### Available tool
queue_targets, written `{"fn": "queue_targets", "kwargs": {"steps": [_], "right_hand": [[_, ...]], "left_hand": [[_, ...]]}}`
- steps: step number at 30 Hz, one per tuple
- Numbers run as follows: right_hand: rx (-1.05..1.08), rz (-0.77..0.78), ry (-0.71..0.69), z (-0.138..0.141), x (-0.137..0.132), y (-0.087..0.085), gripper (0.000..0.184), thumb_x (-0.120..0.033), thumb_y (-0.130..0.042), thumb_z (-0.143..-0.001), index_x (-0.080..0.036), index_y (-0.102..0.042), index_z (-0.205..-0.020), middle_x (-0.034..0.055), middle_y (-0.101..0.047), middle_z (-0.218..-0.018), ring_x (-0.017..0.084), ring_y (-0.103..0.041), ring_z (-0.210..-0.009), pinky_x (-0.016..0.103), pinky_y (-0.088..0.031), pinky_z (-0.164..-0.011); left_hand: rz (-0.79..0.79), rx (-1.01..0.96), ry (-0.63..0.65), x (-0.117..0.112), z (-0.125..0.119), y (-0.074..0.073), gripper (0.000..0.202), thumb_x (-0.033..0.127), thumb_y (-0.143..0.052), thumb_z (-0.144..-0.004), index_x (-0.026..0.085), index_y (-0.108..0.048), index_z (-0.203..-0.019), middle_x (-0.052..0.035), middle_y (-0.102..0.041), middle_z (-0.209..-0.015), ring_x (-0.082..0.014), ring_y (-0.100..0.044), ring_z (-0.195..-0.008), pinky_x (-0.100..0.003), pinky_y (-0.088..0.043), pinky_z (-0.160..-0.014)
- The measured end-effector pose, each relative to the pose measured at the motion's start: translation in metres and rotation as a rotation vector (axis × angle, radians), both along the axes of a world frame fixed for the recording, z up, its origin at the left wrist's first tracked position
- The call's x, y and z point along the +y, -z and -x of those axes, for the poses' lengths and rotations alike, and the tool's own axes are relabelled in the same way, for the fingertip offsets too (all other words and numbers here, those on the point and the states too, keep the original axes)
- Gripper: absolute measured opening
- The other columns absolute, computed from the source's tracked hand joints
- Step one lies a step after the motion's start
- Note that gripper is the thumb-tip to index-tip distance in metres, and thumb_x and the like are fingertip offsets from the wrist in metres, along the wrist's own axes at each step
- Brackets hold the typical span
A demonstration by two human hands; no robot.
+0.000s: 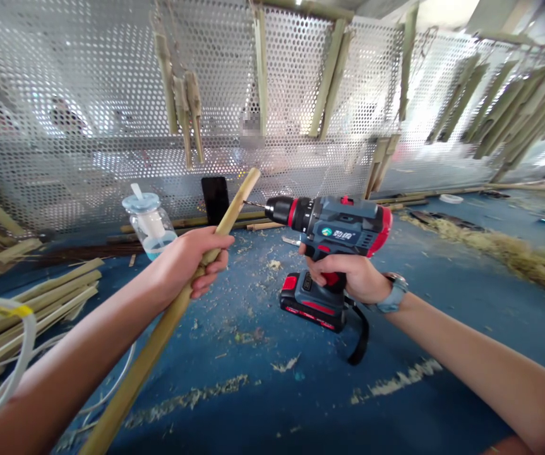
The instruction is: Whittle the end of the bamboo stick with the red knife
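Note:
A long pale bamboo pole (145, 359) slants up from the bottom edge, its far end leaning to the right. My left hand (201, 259) is wrapped round it below that end. My right hand (348, 273) grips the handle of a dark grey and red cordless drill (343, 224), which points left. Its thin drill bit (254, 204) reaches the side of the pole near the top; whether the tip is inside the bamboo I cannot tell. The drill's battery base hangs just over the blue tabletop, and a black strap dangles from it.
Beyond the table (253, 404) stands a perforated metal panel (225, 76) hung with bamboo pieces. A lidded jar (148, 221) and a black phone (215, 199) stand before it. Split bamboo strips (40, 303) and white tubing (30, 335) lie left, shavings (494, 249) right.

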State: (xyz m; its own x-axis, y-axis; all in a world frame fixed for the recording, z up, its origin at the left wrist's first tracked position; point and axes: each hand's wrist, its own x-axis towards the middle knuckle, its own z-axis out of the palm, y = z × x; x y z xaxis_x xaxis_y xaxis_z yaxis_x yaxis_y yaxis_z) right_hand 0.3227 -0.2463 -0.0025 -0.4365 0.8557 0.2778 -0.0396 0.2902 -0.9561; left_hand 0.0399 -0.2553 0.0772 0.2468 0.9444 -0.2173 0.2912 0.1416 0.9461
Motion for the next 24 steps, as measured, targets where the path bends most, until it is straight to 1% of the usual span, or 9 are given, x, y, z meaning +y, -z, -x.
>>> {"fn": "queue_targets", "kwargs": {"steps": [2,4,5,7,9,13,16,20,24], "right_hand": [[-0.004,-0.001,0.012,0.0,0.0,0.0,0.019,-0.025,-0.062,-0.085,-0.019,-0.071,-0.101,-0.0042,-0.057,-0.061,0.015,-0.047,-0.058,0.033,-0.044,-0.069],[-0.03,-0.007,0.03,-0.003,0.0,0.001,0.012,-0.026,-0.061,-0.086,-0.021,-0.072,-0.088,-0.0023,-0.058,-0.062,0.017,-0.052,-0.063,0.034,-0.046,-0.074],[-0.049,-0.019,0.036,-0.005,0.001,0.002,0.013,-0.027,-0.061,-0.086,-0.021,-0.071,-0.08,-0.0007,-0.059,-0.063,0.018,-0.055,-0.068,0.035,-0.047,-0.077],[-0.101,-0.063,0.036,-0.009,0.003,0.004,0.025,-0.029,-0.06,-0.087,-0.022,-0.065,-0.064,0.0032,-0.064,-0.073,0.02,-0.06,-0.08,0.036,-0.048,-0.086],[-0.134,-0.103,0.017,-0.012,0.007,0.006,0.031,-0.031,-0.06,-0.088,-0.023,-0.063,-0.058,0.0052,-0.067,-0.08,0.022,-0.062,-0.089,0.038,-0.048,-0.09],[-0.082,-0.04,-0.001,-0.014,0.013,0.008,0.023,-0.032,-0.062,-0.083,-0.023,-0.065,-0.063,0.0044,-0.065,-0.075,0.021,-0.061,-0.08,0.036,-0.05,-0.078],[-0.04,0.003,0.039,-0.014,0.014,0.006,0.019,-0.028,-0.064,-0.078,-0.022,-0.063,-0.061,0.0054,-0.066,-0.082,0.018,-0.058,-0.074,0.034,-0.049,-0.07],[-0.023,0.003,0.07,-0.011,0.01,0.002,0.015,-0.026,-0.064,-0.075,-0.021,-0.062,-0.061,0.0061,-0.069,-0.087,0.018,-0.058,-0.073,0.034,-0.049,-0.069],[-0.04,-0.018,0.074,-0.012,0.008,0.001,0.01,-0.027,-0.064,-0.078,-0.021,-0.068,-0.071,0.0043,-0.068,-0.077,0.019,-0.06,-0.072,0.036,-0.049,-0.076]], "left_hand": [[0.0,0.018,0.01,0.002,0.001,0.0,0.051,0.038,-0.051,-0.1,0.024,-0.043,-0.052,0.0059,-0.033,-0.038,-0.0072,-0.028,-0.026,-0.019,-0.03,-0.028],[-0.013,0.034,0.003,0.003,0.0,0.0,0.052,0.039,-0.05,-0.102,0.024,-0.041,-0.053,0.0064,-0.033,-0.039,-0.0069,-0.027,-0.026,-0.019,-0.029,-0.027],[-0.022,0.041,-0.004,0.003,0.0,0.0,0.052,0.039,-0.049,-0.103,0.025,-0.04,-0.054,0.0068,-0.033,-0.038,-0.0068,-0.026,-0.026,-0.019,-0.028,-0.026],[-0.036,0.055,-0.019,0.003,-0.002,0.001,0.052,0.037,-0.049,-0.104,0.025,-0.039,-0.055,0.0072,-0.032,-0.037,-0.007,-0.025,-0.025,-0.018,-0.028,-0.025],[-0.041,0.07,-0.022,0.003,-0.003,0.001,0.052,0.036,-0.05,-0.104,0.025,-0.04,-0.054,0.007,-0.033,-0.037,-0.0072,-0.025,-0.025,-0.018,-0.028,-0.025],[-0.048,0.101,-0.003,0.003,0.001,0.002,0.058,0.038,-0.05,-0.105,0.025,-0.04,-0.05,0.0056,-0.032,-0.034,-0.0074,-0.026,-0.025,-0.019,-0.029,-0.026],[-0.055,0.113,0.008,0.004,0.003,0.003,0.059,0.038,-0.05,-0.105,0.024,-0.041,-0.049,0.0054,-0.032,-0.033,-0.0075,-0.027,-0.025,-0.019,-0.029,-0.027],[-0.045,0.106,0.014,0.005,0.001,0.004,0.058,0.039,-0.05,-0.104,0.025,-0.04,-0.048,0.0055,-0.032,-0.034,-0.0077,-0.026,-0.025,-0.02,-0.028,-0.026],[-0.029,0.089,0.028,0.004,0.001,0.002,0.058,0.037,-0.05,-0.103,0.025,-0.041,-0.047,0.005,-0.032,-0.034,-0.008,-0.025,-0.025,-0.02,-0.029,-0.026]]}}
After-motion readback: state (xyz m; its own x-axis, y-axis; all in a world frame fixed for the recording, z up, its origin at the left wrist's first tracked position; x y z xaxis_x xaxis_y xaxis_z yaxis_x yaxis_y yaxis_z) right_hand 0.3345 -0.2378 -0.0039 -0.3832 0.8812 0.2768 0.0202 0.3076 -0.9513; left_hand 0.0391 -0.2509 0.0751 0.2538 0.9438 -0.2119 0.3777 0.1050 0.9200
